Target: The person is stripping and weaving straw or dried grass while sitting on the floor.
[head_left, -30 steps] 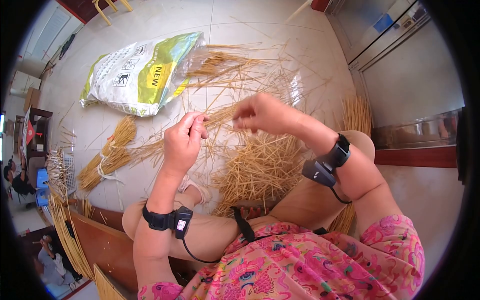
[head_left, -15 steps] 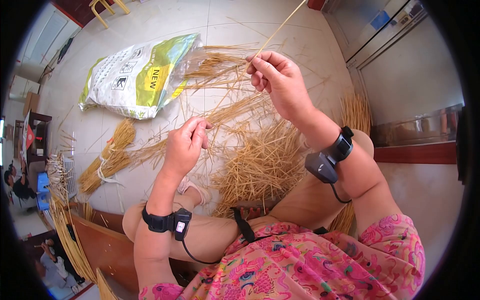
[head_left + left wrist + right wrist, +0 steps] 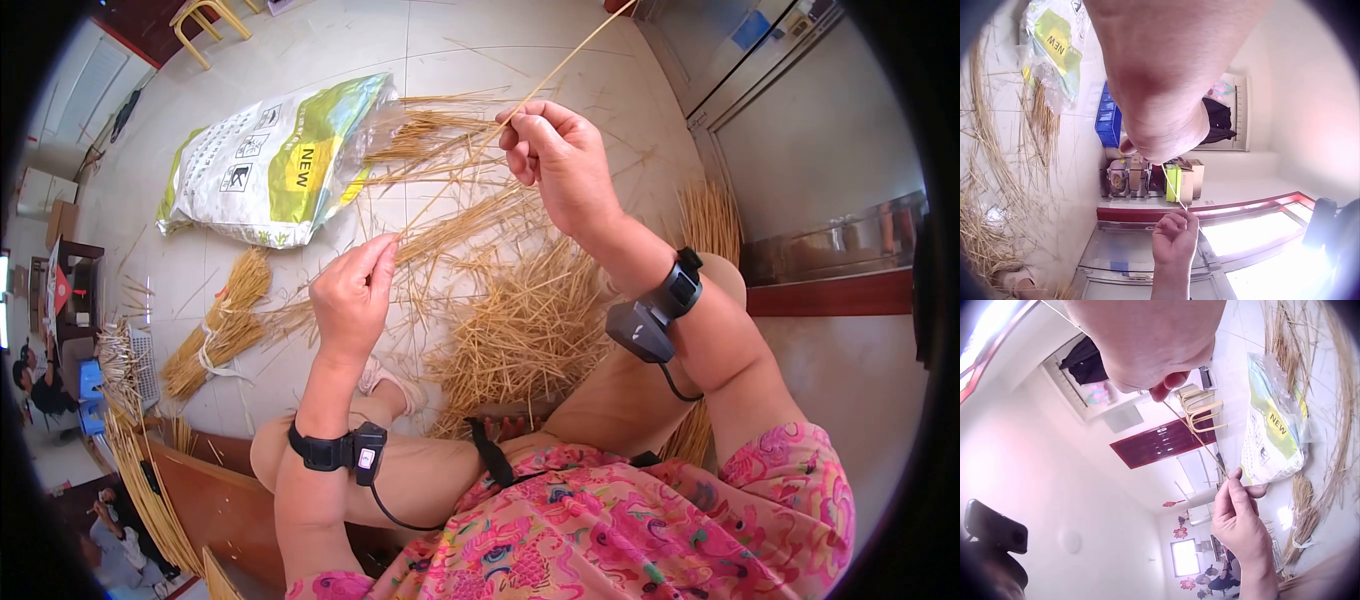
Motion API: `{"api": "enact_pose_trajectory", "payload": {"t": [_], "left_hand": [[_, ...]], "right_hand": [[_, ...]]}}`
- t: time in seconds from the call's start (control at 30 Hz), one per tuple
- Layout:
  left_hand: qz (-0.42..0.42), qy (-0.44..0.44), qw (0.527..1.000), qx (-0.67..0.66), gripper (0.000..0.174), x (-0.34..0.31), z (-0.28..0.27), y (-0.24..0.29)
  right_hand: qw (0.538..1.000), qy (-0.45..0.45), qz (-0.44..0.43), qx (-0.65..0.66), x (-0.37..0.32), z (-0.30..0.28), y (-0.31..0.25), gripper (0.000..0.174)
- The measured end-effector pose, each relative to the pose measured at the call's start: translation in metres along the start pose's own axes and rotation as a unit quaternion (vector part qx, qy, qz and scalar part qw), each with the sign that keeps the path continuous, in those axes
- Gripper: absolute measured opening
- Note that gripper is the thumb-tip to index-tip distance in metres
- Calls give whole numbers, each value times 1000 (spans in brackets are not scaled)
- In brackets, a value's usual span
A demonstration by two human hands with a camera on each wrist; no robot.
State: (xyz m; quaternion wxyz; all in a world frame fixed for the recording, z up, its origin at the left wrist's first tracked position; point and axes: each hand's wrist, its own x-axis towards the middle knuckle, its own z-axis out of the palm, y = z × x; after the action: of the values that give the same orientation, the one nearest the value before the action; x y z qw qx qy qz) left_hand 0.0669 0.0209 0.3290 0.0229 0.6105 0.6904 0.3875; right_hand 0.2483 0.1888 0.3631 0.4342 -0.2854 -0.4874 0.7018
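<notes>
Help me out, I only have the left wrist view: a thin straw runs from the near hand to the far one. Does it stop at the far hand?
Observer: No. In the head view the straw extends well past the right hand, up to the top edge of the picture.
Operator: And the near end, how is it held?
Observer: The right wrist view shows the left hand pinching it between thumb and fingertips.
Operator: Anything on the floor that I am missing?
Observer: A tied bundle lies on the tiles to the person's left, apart from the loose pile in front of the knees.
</notes>
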Motion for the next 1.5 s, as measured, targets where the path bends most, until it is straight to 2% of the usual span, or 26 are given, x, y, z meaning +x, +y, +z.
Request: {"api": "enact_pose_trajectory", "payload": {"t": [0.37,0.93,1.03,1.13,1.23,1.37,1.43,1.5], "left_hand": [[-32,17,999,-22,8,-1,2,0],[-10,-2,1000,-10,12,-1,2,0],[-23,-11,999,-34,14,-2,2,2],[-35,-13,998,-53,13,-2,3,3],[-33,-6,998,-58,14,-1,5,4],[-97,-9,990,-102,15,-1,5,8],[-114,-13,987,-110,16,0,4,11],[-121,-10,986,-112,17,0,3,11]], "right_hand": [[1000,1,-26,8,-2,1,-2,13],[999,-3,-47,-3,-1,1,0,12],[998,-20,-11,56,1,-2,2,11],[982,-47,63,173,0,-7,7,9],[965,-16,128,226,-5,0,6,8],[975,-81,121,169,-7,5,7,6],[983,-128,98,89,-9,8,10,6],[974,-192,70,-94,-18,14,12,7]]}}
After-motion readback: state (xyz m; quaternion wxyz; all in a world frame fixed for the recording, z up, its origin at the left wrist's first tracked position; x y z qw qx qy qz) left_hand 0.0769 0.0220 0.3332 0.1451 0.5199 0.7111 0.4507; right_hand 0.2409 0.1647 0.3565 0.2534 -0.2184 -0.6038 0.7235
